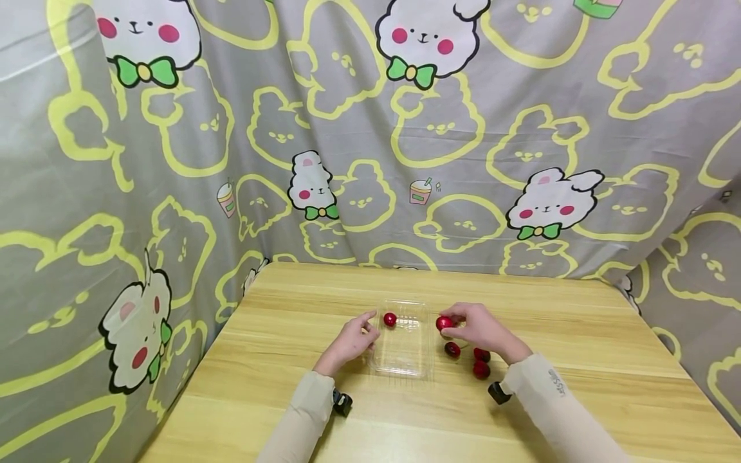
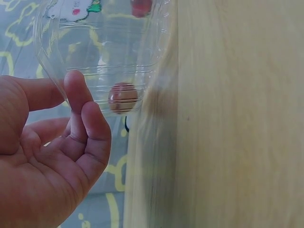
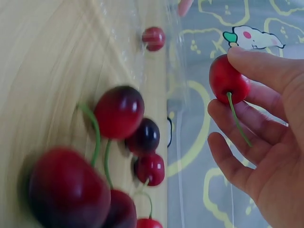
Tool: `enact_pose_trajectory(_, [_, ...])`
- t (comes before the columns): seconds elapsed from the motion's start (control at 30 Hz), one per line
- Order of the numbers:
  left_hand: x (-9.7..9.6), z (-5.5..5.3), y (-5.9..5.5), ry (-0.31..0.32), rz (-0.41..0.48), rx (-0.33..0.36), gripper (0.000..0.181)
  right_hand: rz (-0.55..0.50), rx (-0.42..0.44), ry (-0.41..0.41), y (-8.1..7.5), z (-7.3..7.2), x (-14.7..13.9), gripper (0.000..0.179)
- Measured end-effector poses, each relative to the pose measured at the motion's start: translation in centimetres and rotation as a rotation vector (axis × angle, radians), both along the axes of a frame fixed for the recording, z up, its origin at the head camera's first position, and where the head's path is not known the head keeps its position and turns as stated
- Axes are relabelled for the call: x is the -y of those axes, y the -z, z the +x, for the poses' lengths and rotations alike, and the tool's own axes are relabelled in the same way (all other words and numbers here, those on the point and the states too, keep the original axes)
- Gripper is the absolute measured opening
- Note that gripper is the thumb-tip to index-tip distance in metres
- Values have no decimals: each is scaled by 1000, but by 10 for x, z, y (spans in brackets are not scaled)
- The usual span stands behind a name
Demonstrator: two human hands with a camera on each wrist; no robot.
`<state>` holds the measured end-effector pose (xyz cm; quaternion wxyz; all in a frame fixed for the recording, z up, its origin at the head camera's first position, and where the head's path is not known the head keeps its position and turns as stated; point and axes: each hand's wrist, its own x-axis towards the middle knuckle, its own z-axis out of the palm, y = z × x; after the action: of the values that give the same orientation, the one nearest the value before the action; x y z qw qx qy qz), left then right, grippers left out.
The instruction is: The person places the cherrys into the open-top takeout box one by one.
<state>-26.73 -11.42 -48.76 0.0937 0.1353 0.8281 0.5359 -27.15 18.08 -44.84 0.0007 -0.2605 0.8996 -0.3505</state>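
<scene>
A clear plastic box (image 1: 403,372) sits on the table with one red cherry (image 1: 390,319) inside, near its far left corner. At the box's left edge is my left hand (image 1: 350,341); in the left wrist view its thumb and a finger pinch the rim (image 2: 59,88). My right hand (image 1: 480,328) holds another cherry (image 3: 229,78) between thumb and fingers, just right of the box and raised above the table. Its green stem (image 3: 237,121) hangs toward the palm. Several dark red cherries (image 1: 452,349) with stems lie on the table below this hand.
The wooden table (image 1: 324,289) reaches back to a grey curtain (image 1: 359,141) printed with cartoon animals, which also hangs along the left and right sides. Dark wrist devices (image 1: 343,403) are worn on both wrists.
</scene>
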Motion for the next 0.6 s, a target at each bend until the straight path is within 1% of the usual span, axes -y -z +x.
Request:
enact_pose_trajectory(0.2, [-1,1,-2,-1,-18,-14,54,-28,52,14,1,0,18,38])
enact_pose_trajectory(0.3, [-1,2,-4,4,-21,-22,53,-40,55,17,2,-1,25,36])
enact_pose_trajectory(0.43, [-1,3,-5,14,-25,-23,52,-49,36,15,3,-2,32,36])
enact_pose_trajectory(0.6, [-1,2,-4,17,-22,-26,53,-58,81,26,7,-4,40,39])
